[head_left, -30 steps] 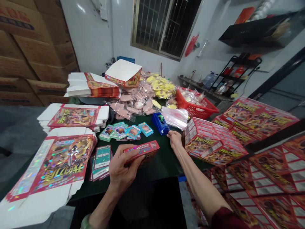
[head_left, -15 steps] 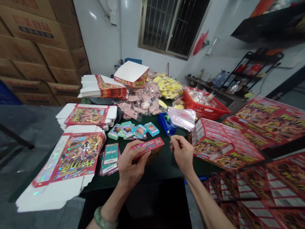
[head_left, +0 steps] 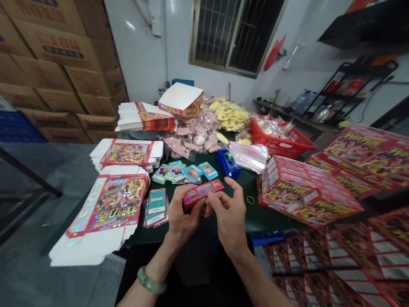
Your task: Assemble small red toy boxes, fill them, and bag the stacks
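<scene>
Right hand [head_left: 230, 215]: over it comes from beside the blue tape dispenser [head_left: 228, 164], and now its thumb and fingertips are at the near side of the small red box [head_left: 204, 192], forefinger lifted (whether they pinch anything, I cannot tell).
Left hand [head_left: 182, 213]: clasping the box firmly by its left end, bracelet [head_left: 151, 281] on the wrist.
Box: up between both hands, over the near part of the green table [head_left: 268, 218].
Cards: picture cards [head_left: 175, 171] fanned just beyond the left hand, a green-backed pile [head_left: 156, 201] beside it.
Right side: a thin rubber band [head_left: 251, 196] lying near the packed boxes [head_left: 287, 187].
Beyond: clear bags [head_left: 251, 157] just beside the dispenser, red basket [head_left: 284, 150] behind.
</scene>
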The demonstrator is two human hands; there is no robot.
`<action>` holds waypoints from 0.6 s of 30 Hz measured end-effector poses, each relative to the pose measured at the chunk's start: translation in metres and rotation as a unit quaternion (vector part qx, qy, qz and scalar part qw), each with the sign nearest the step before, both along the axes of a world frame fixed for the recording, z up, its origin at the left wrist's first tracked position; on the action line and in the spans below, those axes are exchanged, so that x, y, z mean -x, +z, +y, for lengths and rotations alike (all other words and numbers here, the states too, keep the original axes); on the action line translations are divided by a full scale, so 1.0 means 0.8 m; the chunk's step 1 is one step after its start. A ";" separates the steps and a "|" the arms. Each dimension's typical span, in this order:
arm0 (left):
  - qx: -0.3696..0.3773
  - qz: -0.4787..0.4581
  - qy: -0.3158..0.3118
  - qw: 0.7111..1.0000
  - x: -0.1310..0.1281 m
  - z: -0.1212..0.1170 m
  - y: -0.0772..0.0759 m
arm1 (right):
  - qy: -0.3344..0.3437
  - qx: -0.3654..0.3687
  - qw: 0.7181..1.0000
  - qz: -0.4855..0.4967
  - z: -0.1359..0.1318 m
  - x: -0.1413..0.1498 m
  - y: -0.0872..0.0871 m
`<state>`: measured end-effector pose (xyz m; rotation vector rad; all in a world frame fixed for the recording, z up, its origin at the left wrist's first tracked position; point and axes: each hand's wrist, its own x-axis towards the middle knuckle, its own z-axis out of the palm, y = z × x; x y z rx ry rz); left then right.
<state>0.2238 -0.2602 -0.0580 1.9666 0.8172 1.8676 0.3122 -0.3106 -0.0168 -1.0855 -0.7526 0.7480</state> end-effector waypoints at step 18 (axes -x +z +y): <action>-0.020 0.282 -0.096 0.954 0.035 0.022 0.041 | 0.024 0.092 0.995 0.004 0.012 -0.013 -0.022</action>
